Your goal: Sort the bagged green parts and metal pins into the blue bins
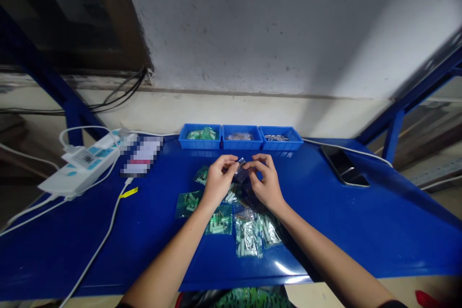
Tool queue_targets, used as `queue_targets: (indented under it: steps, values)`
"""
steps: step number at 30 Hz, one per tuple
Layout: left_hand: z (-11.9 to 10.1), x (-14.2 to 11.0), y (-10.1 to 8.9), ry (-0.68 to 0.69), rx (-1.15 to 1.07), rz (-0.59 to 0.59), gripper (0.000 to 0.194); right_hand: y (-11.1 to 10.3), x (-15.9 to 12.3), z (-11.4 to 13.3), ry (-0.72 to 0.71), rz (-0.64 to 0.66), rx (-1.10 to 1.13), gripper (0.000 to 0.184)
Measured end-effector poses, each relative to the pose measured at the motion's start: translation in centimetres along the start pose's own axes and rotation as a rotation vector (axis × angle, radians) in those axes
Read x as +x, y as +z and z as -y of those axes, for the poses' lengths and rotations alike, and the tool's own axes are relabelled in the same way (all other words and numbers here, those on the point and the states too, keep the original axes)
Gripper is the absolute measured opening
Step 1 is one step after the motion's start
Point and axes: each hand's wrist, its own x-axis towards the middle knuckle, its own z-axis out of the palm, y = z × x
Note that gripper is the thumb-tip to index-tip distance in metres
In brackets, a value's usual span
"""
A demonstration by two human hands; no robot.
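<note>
Above the middle of the blue table [361,221], my left hand [218,179] and my right hand [265,180] meet, fingers pinched on a small clear plastic bag [240,166] held between them. What the bag holds is too small to make out. Below my hands lie several small clear bags of green and white parts [248,236], spread on the table between my forearms.
Three blue bins stand in a row at the back: left [200,137] with green parts, middle [241,137] with clear bags, right [280,138] with metal parts. A white power strip [81,166] with cables lies far left, a phone [344,166] at right.
</note>
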Motion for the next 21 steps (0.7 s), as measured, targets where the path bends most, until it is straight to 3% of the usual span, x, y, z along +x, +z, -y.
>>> queue_targets:
  steps: [5, 11, 16, 21]
  values:
    - [-1.0, -0.6, 0.0, 0.283, 0.311, -0.006, 0.018, -0.4, 0.4, 0.2, 0.205, 0.068, 0.177, 0.014]
    - [-1.0, -1.3, 0.4, 0.502, 0.526, 0.017, 0.02, -0.5, 0.8, 0.6, 0.39, 0.069, 0.421, 0.027]
    - [-1.0, -1.2, 0.7, 0.489, 0.544, 0.091, 0.019, -0.1, 0.7, 0.2, 0.473, 0.004, 0.566, 0.022]
    - [-0.8, -0.9, 0.0, 0.355, 0.634, 0.227, 0.016, -1.3, 1.9, 0.4, 0.3, -0.21, 0.48, 0.022]
